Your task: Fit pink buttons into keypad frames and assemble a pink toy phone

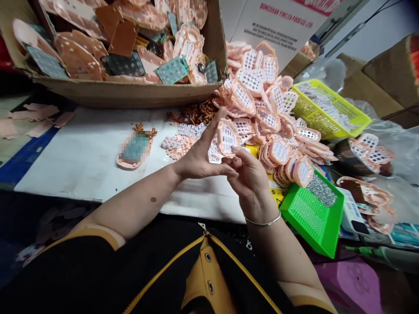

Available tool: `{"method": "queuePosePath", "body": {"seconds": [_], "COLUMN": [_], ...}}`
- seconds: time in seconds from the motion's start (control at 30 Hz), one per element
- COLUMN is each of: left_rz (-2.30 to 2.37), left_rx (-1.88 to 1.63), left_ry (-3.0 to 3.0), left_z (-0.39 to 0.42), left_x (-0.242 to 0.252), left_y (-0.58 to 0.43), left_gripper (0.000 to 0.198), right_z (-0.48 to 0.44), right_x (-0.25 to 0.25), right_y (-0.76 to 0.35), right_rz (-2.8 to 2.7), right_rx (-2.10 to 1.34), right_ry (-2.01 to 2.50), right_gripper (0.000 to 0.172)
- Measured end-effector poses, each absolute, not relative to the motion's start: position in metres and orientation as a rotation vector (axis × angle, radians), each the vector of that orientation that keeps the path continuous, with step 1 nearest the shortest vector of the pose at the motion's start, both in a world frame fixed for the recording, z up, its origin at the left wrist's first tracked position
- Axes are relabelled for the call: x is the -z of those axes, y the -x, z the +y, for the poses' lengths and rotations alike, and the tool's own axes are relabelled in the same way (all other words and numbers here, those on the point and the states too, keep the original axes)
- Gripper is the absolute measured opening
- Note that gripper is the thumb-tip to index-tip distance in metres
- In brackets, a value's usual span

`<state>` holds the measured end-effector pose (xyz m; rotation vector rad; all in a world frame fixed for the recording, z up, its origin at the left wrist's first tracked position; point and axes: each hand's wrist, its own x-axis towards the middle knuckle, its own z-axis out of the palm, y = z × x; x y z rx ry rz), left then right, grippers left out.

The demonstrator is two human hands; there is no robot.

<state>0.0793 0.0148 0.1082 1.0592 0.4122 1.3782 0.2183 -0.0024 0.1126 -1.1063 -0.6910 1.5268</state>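
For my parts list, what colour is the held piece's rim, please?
The rim is peachy pink, best seen in the head view.

A white carton (240,26) with red lettering stood at the back. To the right were a yellow basket (322,117), crumpled clear plastic (406,148) and brown cardboard (389,65); nearer sat a green tray (303,213), with a purple stool (355,283) lower down.

A black top (147,257) is filling the lower frame, its yellow-edged zip (202,226) parting over a mustard panel (198,277) with metal eyelets (208,257). Mustard bands (94,232) are edging the sleeves; right of centre, a silver bangle (266,223) is gleaming.
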Motion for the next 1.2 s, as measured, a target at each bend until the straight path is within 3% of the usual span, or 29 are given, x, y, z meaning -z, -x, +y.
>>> {"method": "queuePosePath", "body": {"seconds": [0.13,0.23,0.3,0.43,0.6,0.77,0.97,1.1,1.2], "left_rz": [0.477,0.501,0.544,0.595,0.585,0.583,0.596,0.628,0.632], "left_rx": [-1.357,-1.424,-1.49,-1.47,-1.444,-1.425,-1.433,-1.409,-1.425], "left_ry": [-0.952,-0.637,-0.441,-0.191,-0.235,-0.263,-0.326,-0.346,-0.346], "left_z": [0.013,0.022,0.034,0.052,0.053,0.053,0.052,0.052,0.053], "left_x": [-0.12,-0.126,-0.125,-0.114,-0.104,-0.103,-0.1,-0.099,-0.1], "left_y": [-0.077,-0.071,-0.066,-0.06,-0.063,-0.065,-0.066,-0.068,-0.069], "left_gripper": [0.048,0.035,0.026,0.055,0.059,0.059,0.06,0.061,0.058], "right_z": [-0.011,-0.007,-0.002,0.005,0.011,0.007,-0.008,-0.01,-0.012], "right_x": [-0.11,-0.096,-0.082,-0.059,-0.055,-0.061,-0.066,-0.066,-0.064], "right_y": [-0.216,-0.229,-0.238,-0.237,-0.221,-0.24,-0.267,-0.276,-0.278], "right_rz": [-0.895,-1.087,-1.276,-1.842,-2.215,-2.007,-1.713,-1.786,-1.833], "right_rx": [-1.588,-1.302,-1.054,-0.666,-0.312,-0.563,-0.937,-0.929,-0.716], "right_ry": [1.185,1.366,1.476,1.569,1.538,1.642,1.776,1.939,1.918], "right_gripper": [0.026,0.038,0.035,0.02,0.016,0.016,0.031,0.032,0.031]}}
